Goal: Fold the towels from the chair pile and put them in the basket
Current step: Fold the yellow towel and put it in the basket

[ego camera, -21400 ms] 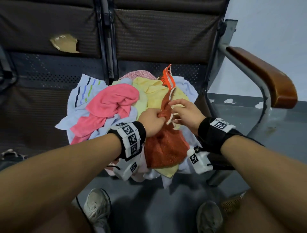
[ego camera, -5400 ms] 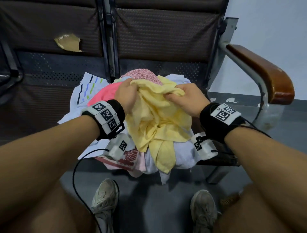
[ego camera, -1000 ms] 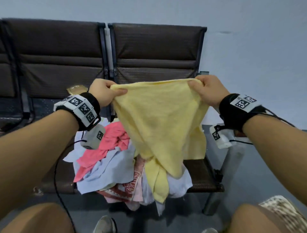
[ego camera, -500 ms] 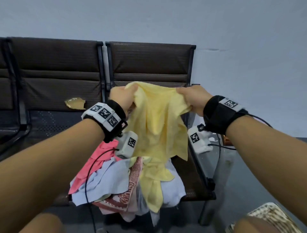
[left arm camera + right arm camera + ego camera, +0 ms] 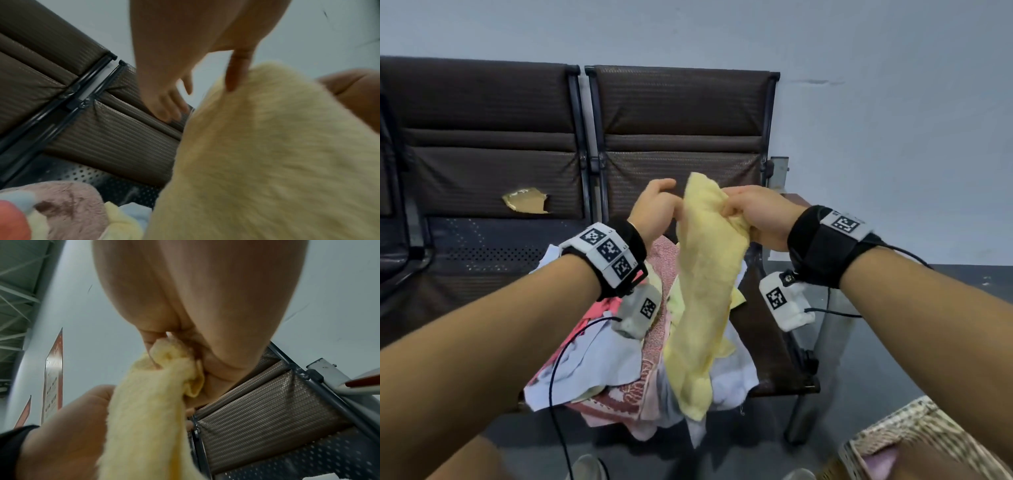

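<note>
The soft, limp yellow terry towel (image 5: 703,291) is being held above the chair's front edge, pinched by the right hand (image 5: 760,219); the left hand (image 5: 655,209) is loosely open alongside. Its top corners are judged best for gripping.

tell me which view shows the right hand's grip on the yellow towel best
The right wrist view: the right hand pinches the yellow towel top corners. The head view shows only its back; the left wrist view just a blurred sliver.

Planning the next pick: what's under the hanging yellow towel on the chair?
Under the yellow towel lie pile towels: white, pink patterned. Anything directly behind its drape is hidden.
</note>
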`<state>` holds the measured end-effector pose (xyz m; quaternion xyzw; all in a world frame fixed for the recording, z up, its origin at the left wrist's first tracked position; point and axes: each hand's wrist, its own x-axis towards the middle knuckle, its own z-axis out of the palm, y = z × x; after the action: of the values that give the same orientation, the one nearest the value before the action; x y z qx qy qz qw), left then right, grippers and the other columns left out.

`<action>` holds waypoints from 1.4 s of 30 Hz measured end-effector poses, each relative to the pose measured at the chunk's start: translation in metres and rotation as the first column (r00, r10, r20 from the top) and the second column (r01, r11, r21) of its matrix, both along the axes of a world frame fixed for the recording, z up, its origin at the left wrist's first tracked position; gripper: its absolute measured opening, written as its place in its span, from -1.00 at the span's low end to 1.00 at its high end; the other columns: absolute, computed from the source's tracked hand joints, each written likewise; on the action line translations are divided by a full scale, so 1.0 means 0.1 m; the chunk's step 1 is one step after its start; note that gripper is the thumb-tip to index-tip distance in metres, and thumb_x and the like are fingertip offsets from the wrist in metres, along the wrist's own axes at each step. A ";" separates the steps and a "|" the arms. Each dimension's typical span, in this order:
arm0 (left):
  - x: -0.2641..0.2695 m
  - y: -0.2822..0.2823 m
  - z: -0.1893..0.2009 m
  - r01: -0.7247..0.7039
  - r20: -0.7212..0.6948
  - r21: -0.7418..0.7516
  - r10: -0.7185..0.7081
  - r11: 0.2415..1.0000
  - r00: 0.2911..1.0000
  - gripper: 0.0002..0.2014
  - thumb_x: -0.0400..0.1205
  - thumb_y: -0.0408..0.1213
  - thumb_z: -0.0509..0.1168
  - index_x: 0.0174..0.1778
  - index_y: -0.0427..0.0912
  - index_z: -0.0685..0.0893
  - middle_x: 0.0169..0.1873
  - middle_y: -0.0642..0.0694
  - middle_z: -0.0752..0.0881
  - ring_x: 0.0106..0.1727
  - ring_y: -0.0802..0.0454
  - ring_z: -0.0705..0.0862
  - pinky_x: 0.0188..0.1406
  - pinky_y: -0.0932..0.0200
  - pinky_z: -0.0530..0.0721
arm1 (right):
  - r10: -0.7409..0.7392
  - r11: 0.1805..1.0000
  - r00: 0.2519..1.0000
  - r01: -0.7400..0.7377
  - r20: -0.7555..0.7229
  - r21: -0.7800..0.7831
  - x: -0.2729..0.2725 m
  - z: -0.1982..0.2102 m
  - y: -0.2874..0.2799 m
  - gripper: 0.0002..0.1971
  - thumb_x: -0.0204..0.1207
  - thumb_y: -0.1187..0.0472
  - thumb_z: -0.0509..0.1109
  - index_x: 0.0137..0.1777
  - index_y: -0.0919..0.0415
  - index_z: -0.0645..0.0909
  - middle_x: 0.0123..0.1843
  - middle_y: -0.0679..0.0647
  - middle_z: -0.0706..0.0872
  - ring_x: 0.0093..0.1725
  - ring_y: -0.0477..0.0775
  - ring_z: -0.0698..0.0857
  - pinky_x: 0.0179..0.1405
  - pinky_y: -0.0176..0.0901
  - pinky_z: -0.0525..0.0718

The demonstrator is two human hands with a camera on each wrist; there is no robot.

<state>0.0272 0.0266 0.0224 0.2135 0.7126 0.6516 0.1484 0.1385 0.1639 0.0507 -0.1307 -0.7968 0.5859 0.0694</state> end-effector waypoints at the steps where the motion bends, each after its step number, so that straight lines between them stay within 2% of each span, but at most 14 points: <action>1: -0.02 -0.02 -0.03 0.120 0.031 0.018 -0.121 0.993 0.992 -0.41 0.28 -0.48 0.20 0.31 -0.29 0.62 0.03 -0.23 0.68 0.01 -0.11 0.63 0.04 -0.02 0.59 | 0.022 1.000 1.000 -0.022 -0.003 -0.012 0.00 0.00 0.00 -0.57 0.53 0.52 0.10 0.33 0.46 0.63 0.02 0.25 0.62 -0.01 0.17 0.58 0.00 0.01 0.58; 5: -0.14 -0.09 -0.05 0.448 0.225 0.096 -0.458 0.889 0.860 -0.61 0.52 -0.36 0.30 0.28 -0.34 0.70 -0.04 -0.15 0.81 -0.13 -0.02 0.80 -0.11 0.13 0.74 | -0.018 1.000 1.000 0.018 -0.017 -0.011 -0.07 -0.01 0.12 -0.61 0.59 0.36 0.18 0.35 0.37 0.65 0.23 0.33 0.76 0.07 0.16 0.76 0.09 -0.02 0.74; 7: -0.26 -0.04 -0.06 0.375 0.182 0.058 -0.379 0.925 0.907 -0.68 0.64 -0.30 0.35 0.27 -0.38 0.70 -0.14 -0.16 0.85 -0.23 -0.02 0.83 -0.30 0.16 0.78 | -0.006 0.991 1.000 0.002 0.030 0.136 -0.11 -0.02 0.28 -0.67 0.61 0.12 0.40 0.27 0.31 0.71 0.19 0.25 0.81 0.14 0.20 0.82 0.17 0.11 0.77; 10: -0.44 0.13 -0.12 0.166 -0.037 -0.111 -0.171 0.980 0.985 -0.73 0.65 -0.20 0.42 0.10 -0.35 0.78 0.01 -0.27 0.83 0.03 -0.22 0.81 0.08 -0.13 0.77 | -0.065 0.891 0.986 -0.011 0.151 0.454 -0.18 -0.07 0.54 -0.77 0.48 0.01 0.58 -0.03 0.16 0.79 -0.11 0.06 0.86 -0.13 0.05 0.84 -0.15 -0.14 0.78; 12: -0.52 0.26 -0.13 0.076 -0.162 -0.120 -0.096 0.990 0.982 -0.78 0.63 -0.20 0.43 -0.11 -0.33 0.81 -0.13 -0.23 0.80 -0.12 -0.12 0.76 -0.03 -0.04 0.71 | -0.179 0.792 0.980 0.091 0.086 0.604 -0.26 -0.10 0.68 -0.83 0.47 -0.01 0.56 -0.18 0.08 0.75 -0.24 0.00 0.78 -0.25 -0.01 0.74 -0.36 -0.26 0.65; 17: -0.61 0.41 0.06 -0.001 -0.268 0.038 0.011 0.999 0.963 -0.82 0.61 -0.16 0.44 -0.24 -0.15 0.83 -0.30 -0.08 0.77 -0.32 0.13 0.68 -0.34 0.20 0.63 | -0.279 0.805 0.915 0.389 -0.292 0.449 -0.40 -0.12 0.79 -0.89 0.50 0.07 0.50 -0.19 0.07 0.75 -0.32 -0.08 0.69 -0.29 -0.09 0.63 -0.27 -0.17 0.56; 22: -0.61 0.23 0.04 0.081 -0.232 0.140 -0.047 0.987 0.972 -0.91 0.62 -0.28 0.44 -0.09 -0.17 0.86 -0.16 -0.13 0.84 -0.15 0.03 0.77 -0.10 0.06 0.75 | -0.235 0.875 0.871 0.383 -0.431 0.296 -0.33 -0.19 0.74 -0.80 0.57 0.12 0.40 -0.29 0.03 0.70 -0.46 -0.27 0.62 -0.41 -0.30 0.54 -0.35 -0.36 0.52; 25: -0.53 0.01 -0.34 0.135 -0.121 0.069 -0.126 0.988 0.985 -0.86 0.63 -0.42 0.40 0.03 -0.21 0.83 -0.11 -0.17 0.83 -0.09 -0.04 0.79 -0.01 0.01 0.80 | -0.167 0.880 0.942 0.275 -0.291 0.387 -0.22 -0.50 0.68 -0.77 0.62 0.14 0.33 -0.15 0.27 0.70 -0.27 -0.05 0.67 -0.26 -0.10 0.57 -0.24 -0.16 0.52; 28: -0.37 -0.20 -0.87 0.246 0.056 -0.114 -0.241 0.962 0.969 -0.85 0.69 -0.41 0.32 0.09 -0.24 0.78 -0.02 -0.22 0.80 0.04 -0.13 0.76 0.09 0.00 0.77 | -0.036 0.910 0.999 0.035 -0.007 0.413 0.00 -0.94 0.54 -0.72 0.68 0.16 0.30 -0.28 -0.02 0.68 -0.29 -0.16 0.68 -0.24 -0.09 0.58 -0.27 -0.29 0.51; 33: -0.09 -0.43 -1.52 0.568 0.451 -0.448 -0.374 0.691 0.811 -0.73 0.73 -0.35 0.26 0.30 -0.40 0.62 0.09 -0.34 0.74 0.05 -0.25 0.72 0.12 -0.12 0.72 | 0.184 0.958 0.849 -0.267 0.496 0.101 0.29 -1.72 0.39 -0.80 0.69 0.26 0.29 -0.14 0.30 0.64 -0.36 0.14 0.60 -0.40 0.05 0.59 -0.43 -0.21 0.55; 35: -0.07 -0.42 -1.60 0.627 0.511 -0.485 -0.385 0.609 0.769 -0.78 0.74 -0.31 0.27 0.24 -0.34 0.64 -0.05 -0.22 0.81 -0.13 -0.12 0.78 -0.10 0.02 0.78 | 0.241 0.963 0.793 -0.266 0.560 -0.038 0.35 -1.92 0.40 -0.76 0.68 0.30 0.31 -0.26 0.26 0.56 -0.51 0.07 0.53 -0.57 -0.02 0.51 -0.56 -0.26 0.46; 37: -0.11 -0.37 -1.64 0.622 0.505 -0.506 -0.379 0.598 0.775 -0.87 0.74 -0.30 0.26 0.03 -0.29 0.66 -0.36 -0.07 0.78 -0.41 0.05 0.72 -0.34 0.16 0.69 | 0.213 0.977 0.784 -0.171 0.583 -0.127 0.34 -2.01 0.43 -0.90 0.67 0.31 0.33 -0.10 0.25 0.61 -0.50 -0.02 0.63 -0.55 -0.09 0.60 -0.55 -0.27 0.58; 40: -0.24 -0.20 -1.72 0.517 0.432 -0.527 -0.311 0.675 0.846 -0.84 0.71 -0.31 0.26 -0.18 -0.23 0.62 -0.51 -0.01 0.69 -0.57 0.10 0.63 -0.52 0.27 0.60 | 0.077 0.981 0.829 0.035 0.554 -0.188 0.21 -2.10 0.56 -0.82 0.56 0.40 0.32 0.14 0.30 0.60 -0.14 0.15 0.70 -0.14 0.10 0.71 -0.11 -0.07 0.77; 42: -0.38 -0.07 -1.84 0.394 0.356 -0.541 -0.222 0.743 0.908 -0.88 0.67 -0.29 0.28 -0.18 -0.21 0.60 -0.43 -0.06 0.64 -0.50 0.04 0.61 -0.50 0.24 0.60 | -0.031 0.977 0.881 0.127 0.473 -0.171 0.07 -2.14 0.66 -0.84 0.53 0.43 0.32 0.09 0.35 0.63 -0.03 0.23 0.73 -0.05 0.13 0.73 -0.04 -0.05 0.78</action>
<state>-0.0113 0.0199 -0.1617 0.1805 0.8094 0.3799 0.4099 0.1454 0.2295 -0.1630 -0.3067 -0.7221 0.6095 -0.1139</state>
